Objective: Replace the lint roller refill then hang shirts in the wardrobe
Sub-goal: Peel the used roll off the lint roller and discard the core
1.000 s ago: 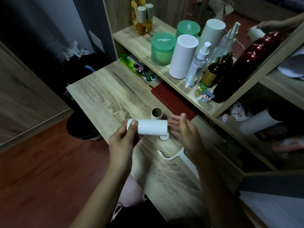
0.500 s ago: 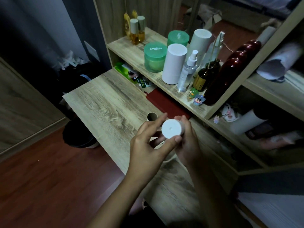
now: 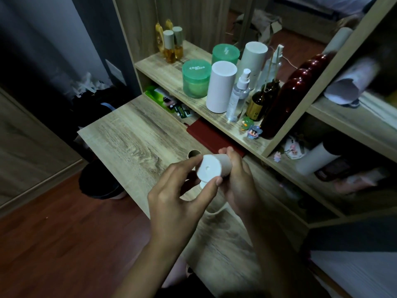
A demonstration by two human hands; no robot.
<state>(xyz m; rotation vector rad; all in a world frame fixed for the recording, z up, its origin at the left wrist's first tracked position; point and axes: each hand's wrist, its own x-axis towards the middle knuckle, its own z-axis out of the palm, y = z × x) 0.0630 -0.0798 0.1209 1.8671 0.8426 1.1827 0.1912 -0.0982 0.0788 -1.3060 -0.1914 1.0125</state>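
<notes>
Gripping white refill roll (image 3: 211, 168) with both hands, left hand (image 3: 178, 198), right hand (image 3: 238, 183), above desk (image 3: 133, 134)

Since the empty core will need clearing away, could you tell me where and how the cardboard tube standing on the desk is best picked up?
Grip the cardboard tube by its outer wall near the open top rim, coming down from above. It stands upright with its mouth facing up, and bare desk lies to its left. The left hand and the lint roller refill crowd its right side, so approach from the left.
</notes>
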